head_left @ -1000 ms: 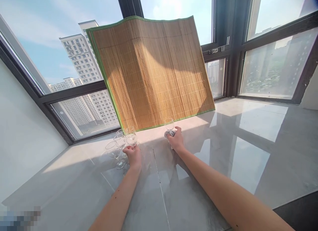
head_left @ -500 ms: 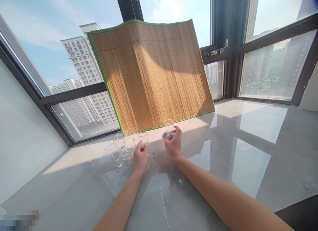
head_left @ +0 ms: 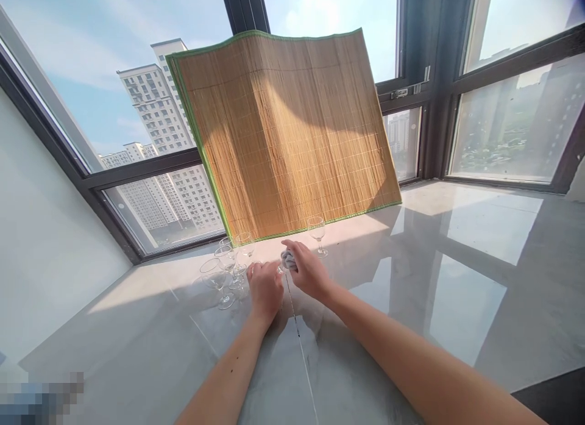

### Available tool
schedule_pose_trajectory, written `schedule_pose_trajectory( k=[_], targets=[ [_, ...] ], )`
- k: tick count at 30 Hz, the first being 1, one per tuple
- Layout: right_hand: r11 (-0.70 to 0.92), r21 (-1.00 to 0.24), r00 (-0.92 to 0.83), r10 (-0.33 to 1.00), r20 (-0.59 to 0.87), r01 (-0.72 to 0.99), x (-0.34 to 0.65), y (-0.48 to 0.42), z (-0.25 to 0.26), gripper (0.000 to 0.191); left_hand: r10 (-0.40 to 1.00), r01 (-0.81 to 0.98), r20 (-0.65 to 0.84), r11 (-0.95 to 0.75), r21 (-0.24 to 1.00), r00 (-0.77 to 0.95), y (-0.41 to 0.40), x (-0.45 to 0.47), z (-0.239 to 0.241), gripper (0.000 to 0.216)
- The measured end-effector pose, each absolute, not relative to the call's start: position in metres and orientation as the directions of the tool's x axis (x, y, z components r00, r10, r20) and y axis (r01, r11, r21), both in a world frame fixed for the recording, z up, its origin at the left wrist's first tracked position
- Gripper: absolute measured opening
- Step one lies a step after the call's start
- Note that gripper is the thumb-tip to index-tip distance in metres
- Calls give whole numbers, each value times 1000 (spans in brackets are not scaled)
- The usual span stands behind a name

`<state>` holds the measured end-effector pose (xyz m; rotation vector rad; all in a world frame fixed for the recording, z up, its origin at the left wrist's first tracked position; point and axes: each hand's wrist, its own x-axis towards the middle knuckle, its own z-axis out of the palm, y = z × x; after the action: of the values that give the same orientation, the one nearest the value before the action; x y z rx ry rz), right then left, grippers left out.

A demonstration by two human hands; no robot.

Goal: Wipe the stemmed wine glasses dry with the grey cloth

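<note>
Head view, starting at the grip. Right hand (head_left: 309,274) closed tight on a balled grey cloth (head_left: 287,259), wad poking out past the fingertips toward the left. Left hand (head_left: 265,288) curled shut too, seemingly round a held glass (head_left: 254,266), only a sliver of rim on show above the thumb; rest hidden, so hard to tell how the bowl is turned. Cloth just right of that rim, touching or nearly so, both hands knuckle to knuckle above the stone sill (head_left: 411,278). Right hand on the cloth side, left hand nearer the glassware. Beyond the right knuckles, upright and apart: a lone glass (head_left: 316,232). Off to the left of the left hand, near but not touched: a cluster of glasses (head_left: 226,263), stems upright, close-packed. Behind all of it, leaning against the window (head_left: 150,199), a bamboo mat (head_left: 283,132) edged in green, foot on the sill.
</note>
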<state>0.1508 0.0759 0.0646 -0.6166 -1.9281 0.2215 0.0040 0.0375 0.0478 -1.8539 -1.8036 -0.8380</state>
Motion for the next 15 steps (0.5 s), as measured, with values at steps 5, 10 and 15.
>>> schedule_pose_trajectory(
  k=[5,10,15],
  targets=[
    [678,-648,-65,706,705,347,163,93,65,56,774,981,630,-68,184,-64,39,-3,47,30],
    [546,-800,-17,829,560,248,171,101,66,50,770,955,623,-62,289,-138,45,-9,43,35],
    [352,-931,-110,933,342,97,170,104,63,53,786,939,596,-59,339,-166,48,-11,40,36]
  ],
)
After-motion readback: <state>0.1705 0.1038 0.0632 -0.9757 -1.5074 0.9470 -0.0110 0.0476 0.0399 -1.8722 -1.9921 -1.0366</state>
